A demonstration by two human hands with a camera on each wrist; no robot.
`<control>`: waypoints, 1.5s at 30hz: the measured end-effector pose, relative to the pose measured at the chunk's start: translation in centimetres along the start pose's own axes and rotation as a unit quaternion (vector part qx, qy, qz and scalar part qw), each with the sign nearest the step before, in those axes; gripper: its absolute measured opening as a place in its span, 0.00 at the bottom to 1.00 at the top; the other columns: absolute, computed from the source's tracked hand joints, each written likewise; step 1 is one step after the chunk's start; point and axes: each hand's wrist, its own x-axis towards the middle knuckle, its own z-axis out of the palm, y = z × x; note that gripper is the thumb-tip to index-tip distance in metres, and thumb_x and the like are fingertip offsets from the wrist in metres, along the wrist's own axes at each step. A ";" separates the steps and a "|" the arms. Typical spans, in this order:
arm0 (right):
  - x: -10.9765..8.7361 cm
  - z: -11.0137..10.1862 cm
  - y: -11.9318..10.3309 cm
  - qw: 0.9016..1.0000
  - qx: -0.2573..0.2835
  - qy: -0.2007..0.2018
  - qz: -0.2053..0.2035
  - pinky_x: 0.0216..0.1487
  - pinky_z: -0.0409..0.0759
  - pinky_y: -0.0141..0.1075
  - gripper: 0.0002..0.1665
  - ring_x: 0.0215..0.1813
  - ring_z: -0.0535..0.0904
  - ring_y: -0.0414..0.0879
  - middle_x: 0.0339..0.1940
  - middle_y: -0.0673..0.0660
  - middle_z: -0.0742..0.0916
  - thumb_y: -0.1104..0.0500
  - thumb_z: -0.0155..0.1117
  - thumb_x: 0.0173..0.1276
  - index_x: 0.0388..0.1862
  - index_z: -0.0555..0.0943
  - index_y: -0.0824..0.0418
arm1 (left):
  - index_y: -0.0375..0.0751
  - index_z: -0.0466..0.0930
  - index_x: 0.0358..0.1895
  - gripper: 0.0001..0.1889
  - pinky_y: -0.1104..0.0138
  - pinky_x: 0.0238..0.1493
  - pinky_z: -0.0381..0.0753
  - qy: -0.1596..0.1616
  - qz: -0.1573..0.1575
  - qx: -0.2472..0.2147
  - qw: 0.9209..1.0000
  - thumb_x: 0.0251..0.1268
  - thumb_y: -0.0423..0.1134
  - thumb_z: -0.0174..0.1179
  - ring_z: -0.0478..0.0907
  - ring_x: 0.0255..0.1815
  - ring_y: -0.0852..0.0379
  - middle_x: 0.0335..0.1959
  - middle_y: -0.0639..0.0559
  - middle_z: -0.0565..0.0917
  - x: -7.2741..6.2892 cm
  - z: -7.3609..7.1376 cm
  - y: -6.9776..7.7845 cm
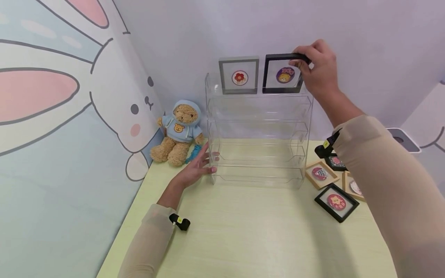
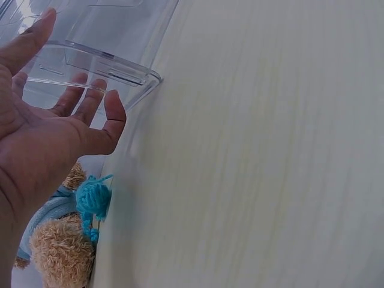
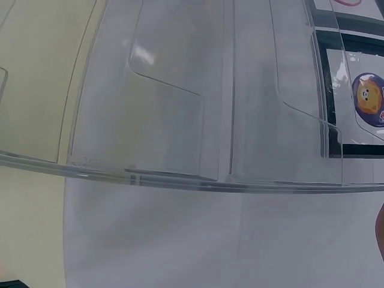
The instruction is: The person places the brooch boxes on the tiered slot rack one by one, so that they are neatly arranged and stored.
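Observation:
My right hand (image 1: 321, 67) pinches the top right corner of a black square frame (image 1: 283, 77) holding a purple bear badge. The frame stands upright on the top tier of a clear acrylic display rack (image 1: 259, 168). Left of it on that tier is a grey frame (image 1: 239, 77) with a red flower badge. My left hand (image 1: 192, 170) rests by the rack's lower left side, its fingers spread and loosely bent against the clear side panel (image 2: 105, 57). In the right wrist view, the black frame (image 3: 330, 96) sits behind the clear front lip, with only a sliver of hand showing.
A teddy bear (image 1: 182, 133) in a blue hoodie sits left of the rack, with blue yarn (image 1: 194, 153) beside it. Right of the rack lie several framed badges, among them a wooden frame (image 1: 321, 175) and a black frame (image 1: 336, 202). A wall rises close behind.

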 end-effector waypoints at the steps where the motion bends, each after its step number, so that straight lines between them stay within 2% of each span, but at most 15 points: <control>1: -0.1 0.0 0.0 1.000 0.001 -0.001 0.004 0.52 0.69 0.29 0.21 0.45 0.66 0.23 0.40 0.29 0.66 0.49 0.71 0.78 0.59 0.91 0.62 | 0.76 0.31 0.92 0.58 0.50 0.78 0.72 0.000 0.000 0.001 1.000 0.82 0.29 0.63 0.58 0.91 0.37 0.89 0.42 0.62 0.0 0.0 0.0; 5: -0.2 0.0 0.1 1.000 0.002 -0.005 0.014 0.53 0.73 0.27 0.21 0.45 0.67 0.20 0.42 0.31 0.68 0.49 0.71 0.77 0.61 0.90 0.59 | 0.75 0.30 0.92 0.58 0.50 0.79 0.72 -0.002 0.002 0.005 1.000 0.82 0.29 0.63 0.58 0.91 0.37 0.89 0.42 0.62 0.0 0.2 0.1; 9: -0.3 -0.3 0.1 1.000 0.001 -0.012 0.019 0.55 0.73 0.31 0.21 0.45 0.70 0.22 0.44 0.42 0.77 0.50 0.72 0.78 0.65 0.90 0.56 | 0.75 0.31 0.92 0.58 0.53 0.77 0.74 -0.003 0.002 0.002 1.000 0.81 0.29 0.63 0.58 0.91 0.37 0.89 0.41 0.62 0.0 0.2 0.2; 13: -0.3 -0.8 0.0 0.999 -0.011 -0.033 0.014 0.58 0.71 0.42 0.23 0.50 0.80 0.42 0.51 0.61 0.84 0.53 0.71 0.80 0.70 0.87 0.55 | 0.75 0.31 0.92 0.58 0.58 0.74 0.76 -0.005 0.005 -0.001 1.000 0.81 0.29 0.63 0.57 0.91 0.36 0.89 0.40 0.61 0.1 0.2 0.3; 15: -0.3 -1.1 0.0 0.999 -0.017 -0.043 0.007 0.60 0.69 0.46 0.24 0.54 0.80 0.53 0.55 0.67 0.85 0.54 0.70 0.81 0.72 0.86 0.56 | 0.75 0.31 0.92 0.58 0.59 0.74 0.77 -0.005 0.006 -0.002 1.000 0.81 0.29 0.63 0.57 0.91 0.35 0.89 0.39 0.61 0.1 0.2 0.2; 16: -0.3 -1.2 0.0 0.999 -0.020 -0.049 0.007 0.61 0.68 0.47 0.24 0.56 0.79 0.55 0.56 0.68 0.85 0.55 0.70 0.82 0.73 0.85 0.56 | 0.76 0.31 0.92 0.58 0.58 0.74 0.77 -0.006 0.006 -0.004 1.000 0.81 0.29 0.63 0.57 0.91 0.35 0.89 0.39 0.61 0.1 0.2 0.2; 22: -0.6 -1.9 0.4 0.998 -0.037 -0.059 0.008 0.62 0.65 0.48 0.30 0.56 0.66 0.42 0.64 0.67 0.86 0.52 0.73 0.79 0.77 0.83 0.52 | 0.77 0.33 0.91 0.57 0.53 0.76 0.75 -0.009 0.006 -0.002 1.000 0.82 0.29 0.63 0.56 0.91 0.35 0.89 0.39 0.60 0.2 0.1 0.1; 25: -0.9 -2.6 0.9 0.998 -0.032 -0.051 -0.008 0.64 0.66 0.50 0.31 0.61 0.71 0.50 0.68 0.67 0.85 0.53 0.75 0.77 0.77 0.83 0.53 | 0.77 0.33 0.92 0.57 0.51 0.77 0.74 -0.010 0.004 -0.006 1.000 0.81 0.29 0.64 0.56 0.91 0.34 0.89 0.39 0.60 0.1 0.0 0.0; 28: -1.5 -3.4 1.5 0.998 -0.033 -0.041 -0.019 0.63 0.65 0.46 0.32 0.63 0.71 0.50 0.70 0.66 0.84 0.54 0.76 0.76 0.77 0.82 0.54 | 0.78 0.34 0.91 0.58 0.47 0.79 0.73 -0.007 -0.002 -0.008 1.000 0.80 0.29 0.65 0.57 0.91 0.34 0.89 0.39 0.60 0.1 -0.1 -0.1; 31: -2.3 -4.4 2.2 0.998 -0.043 -0.037 -0.018 0.61 0.64 0.39 0.33 0.61 0.65 0.35 0.71 0.66 0.84 0.53 0.77 0.75 0.77 0.82 0.53 | 0.79 0.34 0.91 0.59 0.43 0.80 0.71 -0.003 -0.008 -0.008 1.000 0.79 0.30 0.66 0.57 0.90 0.34 0.89 0.39 0.60 0.1 -0.2 0.0; 32: -2.6 -4.8 2.6 0.998 -0.048 -0.037 -0.014 0.60 0.63 0.38 0.34 0.60 0.61 0.31 0.71 0.66 0.84 0.53 0.78 0.75 0.78 0.82 0.53 | 0.80 0.33 0.91 0.59 0.42 0.80 0.70 -0.002 -0.011 -0.007 1.000 0.79 0.31 0.67 0.57 0.91 0.34 0.89 0.40 0.60 0.1 -0.2 0.0; 35: -3.5 -5.9 3.7 0.998 -0.057 -0.037 0.002 0.59 0.62 0.33 0.35 0.62 0.61 0.29 0.71 0.66 0.84 0.51 0.79 0.74 0.78 0.81 0.51 | 0.80 0.32 0.91 0.59 0.40 0.81 0.67 -0.002 -0.015 -0.011 1.000 0.79 0.31 0.66 0.56 0.91 0.35 0.89 0.40 0.60 0.1 -0.2 0.0; 38: -4.6 -7.1 4.8 0.997 -0.064 -0.038 0.027 0.60 0.61 0.29 0.35 0.65 0.70 0.40 0.71 0.65 0.84 0.51 0.79 0.74 0.79 0.81 0.51 | 0.78 0.31 0.91 0.60 0.37 0.83 0.63 -0.002 -0.017 -0.014 1.000 0.80 0.31 0.66 0.54 0.91 0.35 0.90 0.40 0.58 0.1 -0.3 -0.1; 41: -5.9 -8.2 5.8 0.995 -0.071 -0.047 0.061 0.59 0.62 0.24 0.35 0.67 0.74 0.47 0.71 0.65 0.85 0.50 0.77 0.76 0.80 0.80 0.50 | 0.77 0.29 0.91 0.60 0.35 0.85 0.59 0.001 -0.023 -0.007 1.000 0.80 0.34 0.67 0.51 0.92 0.34 0.91 0.40 0.55 0.0 -0.3 0.0; 45: -7.8 -9.5 7.2 0.989 -0.073 -0.076 0.106 0.56 0.62 0.19 0.34 0.67 0.69 0.37 0.72 0.65 0.84 0.48 0.74 0.79 0.81 0.78 0.48 | 0.76 0.27 0.91 0.60 0.36 0.86 0.58 0.001 -0.027 0.000 1.000 0.81 0.35 0.67 0.49 0.93 0.34 0.92 0.39 0.53 -0.1 -0.3 -0.1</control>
